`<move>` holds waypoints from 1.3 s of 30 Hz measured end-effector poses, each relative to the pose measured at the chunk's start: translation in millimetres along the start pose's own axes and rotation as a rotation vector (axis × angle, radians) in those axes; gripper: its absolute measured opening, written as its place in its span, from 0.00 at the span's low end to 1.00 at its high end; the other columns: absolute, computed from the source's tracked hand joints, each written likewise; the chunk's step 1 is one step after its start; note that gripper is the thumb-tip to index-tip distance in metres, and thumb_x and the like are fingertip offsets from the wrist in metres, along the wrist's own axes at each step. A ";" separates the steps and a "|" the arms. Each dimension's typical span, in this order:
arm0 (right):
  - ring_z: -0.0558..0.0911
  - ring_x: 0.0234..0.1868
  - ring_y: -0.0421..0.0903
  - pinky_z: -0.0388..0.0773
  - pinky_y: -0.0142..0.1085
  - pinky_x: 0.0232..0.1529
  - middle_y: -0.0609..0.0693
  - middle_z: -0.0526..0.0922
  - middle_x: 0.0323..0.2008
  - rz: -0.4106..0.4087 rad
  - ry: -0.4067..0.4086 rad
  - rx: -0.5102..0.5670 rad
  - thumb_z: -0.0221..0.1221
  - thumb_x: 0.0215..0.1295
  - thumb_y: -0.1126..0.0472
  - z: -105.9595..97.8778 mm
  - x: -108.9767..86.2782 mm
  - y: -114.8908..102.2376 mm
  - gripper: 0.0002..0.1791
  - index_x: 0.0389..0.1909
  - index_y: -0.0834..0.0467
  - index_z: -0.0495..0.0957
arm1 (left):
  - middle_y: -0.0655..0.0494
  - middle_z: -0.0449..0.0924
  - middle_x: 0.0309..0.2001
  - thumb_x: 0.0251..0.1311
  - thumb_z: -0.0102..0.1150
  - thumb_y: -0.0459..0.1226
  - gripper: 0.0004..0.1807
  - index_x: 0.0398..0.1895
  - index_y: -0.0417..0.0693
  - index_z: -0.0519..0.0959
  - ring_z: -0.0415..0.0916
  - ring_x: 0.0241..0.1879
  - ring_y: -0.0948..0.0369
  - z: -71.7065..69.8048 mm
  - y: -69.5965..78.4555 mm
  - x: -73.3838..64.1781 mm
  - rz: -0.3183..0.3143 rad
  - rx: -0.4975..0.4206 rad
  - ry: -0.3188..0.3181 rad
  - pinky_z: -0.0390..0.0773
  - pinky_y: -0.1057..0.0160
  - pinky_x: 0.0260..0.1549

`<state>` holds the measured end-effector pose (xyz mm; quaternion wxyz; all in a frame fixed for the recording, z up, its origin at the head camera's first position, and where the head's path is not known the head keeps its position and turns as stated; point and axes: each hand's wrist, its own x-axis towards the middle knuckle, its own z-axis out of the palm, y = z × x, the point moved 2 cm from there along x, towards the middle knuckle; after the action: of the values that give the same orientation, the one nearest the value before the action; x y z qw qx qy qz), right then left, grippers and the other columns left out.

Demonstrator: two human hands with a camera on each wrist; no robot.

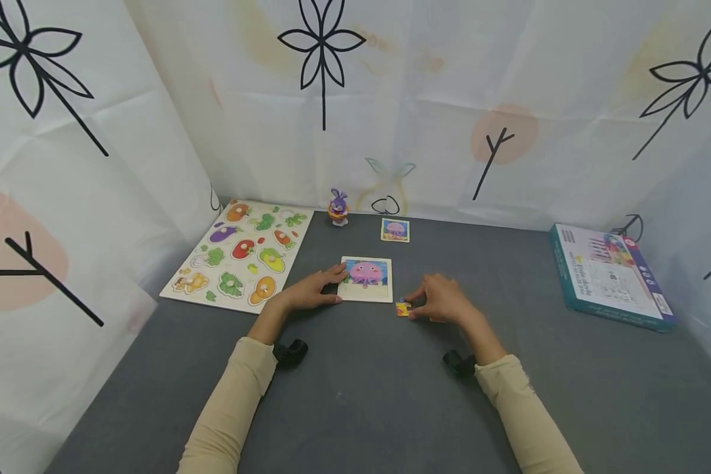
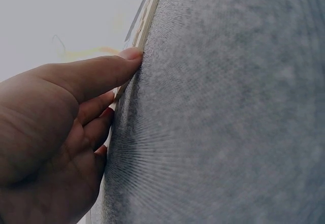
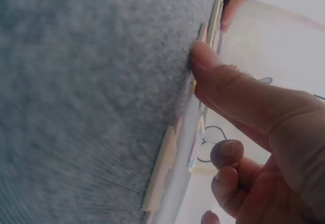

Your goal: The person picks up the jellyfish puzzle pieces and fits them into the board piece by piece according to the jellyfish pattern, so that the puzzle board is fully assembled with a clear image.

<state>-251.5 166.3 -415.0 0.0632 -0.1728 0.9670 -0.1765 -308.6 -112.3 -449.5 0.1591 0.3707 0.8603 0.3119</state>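
A square puzzle board (image 1: 364, 293) with a pink octopus picture lies flat on the table. My left hand (image 1: 313, 289) touches its left edge with extended fingers; in the left wrist view the thumb (image 2: 109, 71) lies along a pale board edge. Just right of the board's lower corner, my right hand (image 1: 441, 299) pinches a small yellow and orange puzzle piece (image 1: 402, 309) between thumb and forefinger, low over the table. The right wrist view shows the other fingers curled. Another flat puzzle piece (image 3: 161, 168) lies near this hand, mostly hidden beneath it in the head view.
A small octopus card (image 1: 395, 230) and a purple rabbit-like figurine (image 1: 338, 207) stand near the back edge. On the left lies a large vegetable peg board (image 1: 243, 257). A teal-sided box (image 1: 613, 273) lies at the right. Patterned white cloth (image 1: 415, 99) surrounds the table.
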 end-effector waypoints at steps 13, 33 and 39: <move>0.66 0.26 0.42 0.53 0.35 0.29 0.49 0.72 0.26 -0.023 -0.016 0.026 0.69 0.47 0.53 0.8 2.0 7.4 0.18 0.41 0.51 0.84 | 0.44 0.44 0.72 0.62 0.54 0.41 0.36 0.70 0.39 0.53 0.43 0.71 0.48 -3.1 3.1 -1.8 -0.024 0.044 -0.007 0.46 0.45 0.67; 0.74 0.32 0.48 0.71 0.41 0.41 0.52 0.82 0.31 -0.140 -0.002 0.159 0.69 0.48 0.59 1.9 9.2 13.5 0.14 0.38 0.58 0.85 | 0.45 0.47 0.72 0.60 0.57 0.40 0.37 0.69 0.39 0.55 0.44 0.71 0.48 -6.7 1.3 -6.1 -0.053 0.044 0.019 0.50 0.44 0.66; 0.72 0.37 0.51 0.68 0.42 0.43 0.55 0.80 0.32 -0.127 0.036 0.194 0.67 0.51 0.60 3.1 13.7 12.7 0.14 0.40 0.58 0.85 | 0.45 0.47 0.72 0.60 0.57 0.40 0.37 0.69 0.40 0.55 0.45 0.71 0.47 -6.8 1.3 -5.1 -0.056 0.041 0.017 0.50 0.44 0.66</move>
<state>-267.7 171.5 -423.3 0.0510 -0.2238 0.9334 -0.2759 -307.9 -118.2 -443.3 0.1526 0.3469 0.8778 0.2929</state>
